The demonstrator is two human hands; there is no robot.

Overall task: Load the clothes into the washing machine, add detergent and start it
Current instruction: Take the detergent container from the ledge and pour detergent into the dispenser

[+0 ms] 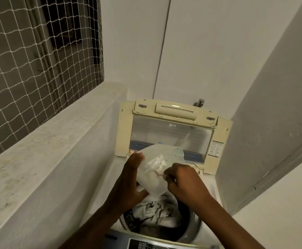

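A translucent plastic packet (158, 169) — pale, with a white printed label and a greenish corner at its upper right — is held over the open drum (188, 229) of a top-loading washing machine (216, 193). The left hand (130, 184) grips the packet along its left side, fingers curled up around the edge and thumb under its lower end. The right hand (182, 178) is closed in a fist at the packet's right edge, fingertips pinching the plastic there. What the packet contains cannot be made out.

Below the hands, crumpled clothes (157, 212) in white and dark fabric lie inside the drum. The cream-coloured lid (173, 133) stands raised behind the hands, its clear window facing the camera. A strip of the control panel (146, 244) shows at the bottom edge — its markings are too blurred to read.

A concrete ledge (53, 146) runs along the left, with white netting (29, 65) stretched above it. Plain white walls (209, 51) close in behind and to the right.
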